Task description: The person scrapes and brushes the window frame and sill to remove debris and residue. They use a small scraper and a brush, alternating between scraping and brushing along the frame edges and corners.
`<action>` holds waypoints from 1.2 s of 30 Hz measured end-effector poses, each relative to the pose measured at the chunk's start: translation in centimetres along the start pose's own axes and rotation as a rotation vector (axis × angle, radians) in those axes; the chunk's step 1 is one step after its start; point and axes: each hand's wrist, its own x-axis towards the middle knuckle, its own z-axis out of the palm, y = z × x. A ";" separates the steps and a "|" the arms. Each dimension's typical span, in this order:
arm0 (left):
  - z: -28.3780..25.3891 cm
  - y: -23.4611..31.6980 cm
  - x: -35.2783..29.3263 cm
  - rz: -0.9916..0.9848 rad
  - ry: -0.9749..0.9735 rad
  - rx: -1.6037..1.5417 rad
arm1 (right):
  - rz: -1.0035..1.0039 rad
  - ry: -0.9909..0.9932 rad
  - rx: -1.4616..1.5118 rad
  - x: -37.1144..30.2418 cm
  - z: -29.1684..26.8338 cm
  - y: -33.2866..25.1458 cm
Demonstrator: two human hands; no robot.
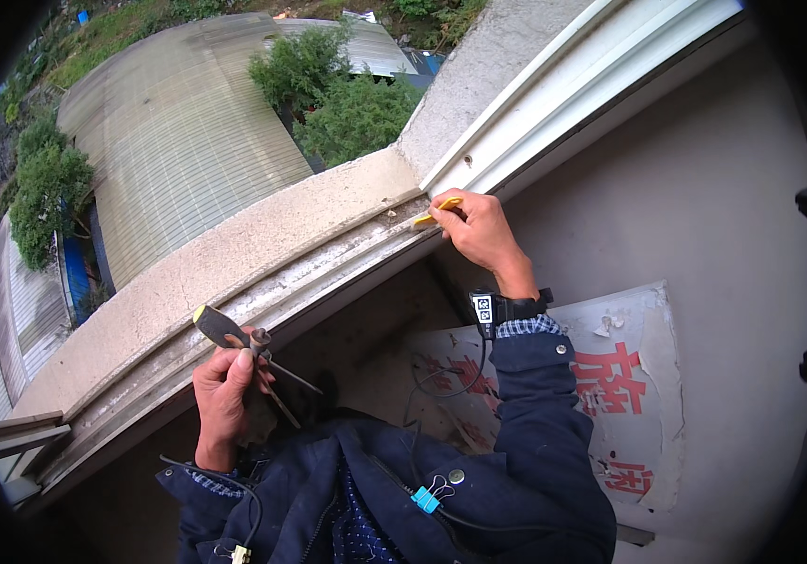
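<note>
My left hand [225, 390] is closed round a screwdriver [220, 327] with a black and yellow handle. The same fingers hold a second tool [259, 340] with a rounded brownish end; two thin metal shafts stick out below, toward my jacket. My right hand [479, 235] pinches a small yellow brush [449, 203]. Its pale working end, partly hidden by my fingers, meets the dirty window track [328, 246] near the corner where the white upright frame [554, 99] starts. Flaky dirt lies along the track.
A rough concrete ledge [234, 235] runs outside the track, with a drop to corrugated roofs [187, 103] and trees [356, 117] below. On the inside, a torn white sheet with red characters [652, 395] lies by the wall. A cable [479, 362] hangs from my right wrist device.
</note>
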 end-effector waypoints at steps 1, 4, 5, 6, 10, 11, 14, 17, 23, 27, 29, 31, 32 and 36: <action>0.0 0.0 0.0 -0.001 -0.002 -0.001 | 0.020 0.000 0.046 -0.3 -0.2 -0.6; -0.3 0.5 -0.2 -0.010 0.000 0.021 | 0.011 0.039 0.181 -0.8 0.4 -2.2; -0.2 0.5 0.0 0.009 -0.016 0.013 | -0.008 0.060 0.214 -0.7 0.7 -2.6; 0.0 0.4 0.0 -0.002 -0.008 0.020 | -0.042 0.046 0.223 -0.4 1.2 -2.8; 0.2 0.7 -0.1 0.012 -0.023 0.022 | -0.098 -0.030 0.311 0.8 5.8 -2.8; 0.3 0.7 -0.1 0.026 -0.034 0.011 | -0.075 -0.057 0.377 1.0 6.8 -2.5; 0.3 0.6 -0.2 0.041 -0.039 0.024 | -0.128 0.046 0.147 1.3 6.8 -1.2; 0.2 0.6 -0.4 0.024 -0.039 0.011 | -0.107 0.139 -0.021 1.1 5.0 -0.2; 0.2 0.6 -0.2 0.017 -0.044 -0.003 | -0.054 0.179 -0.021 0.8 3.0 -1.1; 0.2 0.5 -0.2 0.007 -0.050 0.036 | -0.027 0.085 0.183 0.2 4.3 -2.3; 0.2 0.6 -0.2 0.029 -0.064 0.054 | -0.084 0.056 0.192 0.3 5.0 -2.3; 0.3 0.6 -0.3 0.005 -0.054 0.059 | -0.171 0.057 0.086 0.7 5.4 -1.9; 0.3 0.6 -0.3 0.018 -0.063 0.055 | -0.149 0.100 -0.013 0.9 5.0 -1.6; 0.6 0.9 -0.4 0.014 -0.029 0.073 | -0.200 0.214 -0.142 0.7 3.8 -1.5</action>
